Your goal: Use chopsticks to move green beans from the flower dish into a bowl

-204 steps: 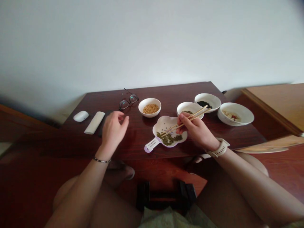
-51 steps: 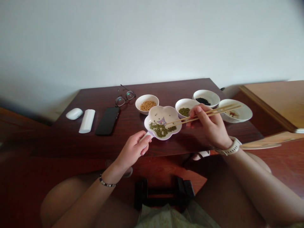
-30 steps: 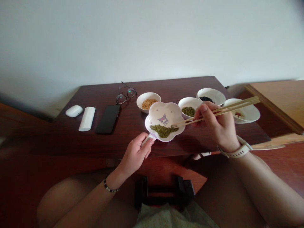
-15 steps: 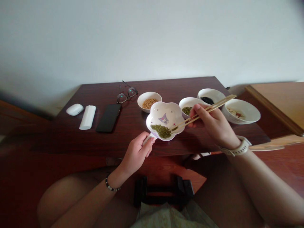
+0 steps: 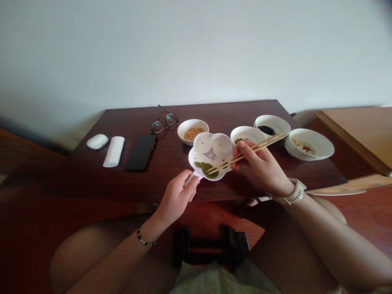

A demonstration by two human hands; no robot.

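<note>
My left hand (image 5: 180,192) is closed round the short handle of a white flower-shaped bowl (image 5: 216,143) with a cartoon figure inside. The bowl is tilted toward me, and green mung beans (image 5: 204,166) lie gathered at its near side. In my right hand (image 5: 260,163) is a pair of wooden chopsticks (image 5: 269,140), their tips among those beans. Just behind my right fingers stands a white bowl (image 5: 248,131) with more green beans, partly hidden by the hand.
On the dark wooden table (image 5: 171,179) stand a bowl of tan beans (image 5: 192,133), a bowl of black beans (image 5: 267,130) and a larger bowl (image 5: 318,143) with pale and reddish bits. Glasses (image 5: 164,123), a black phone (image 5: 141,152), a white case (image 5: 114,152) and a rounded white item (image 5: 97,141) lie left.
My right hand has moved left and slightly down, bringing the chopstick tips deeper into the beans in the flower-shaped bowl. My left hand and that bowl have stayed nearly still.
</note>
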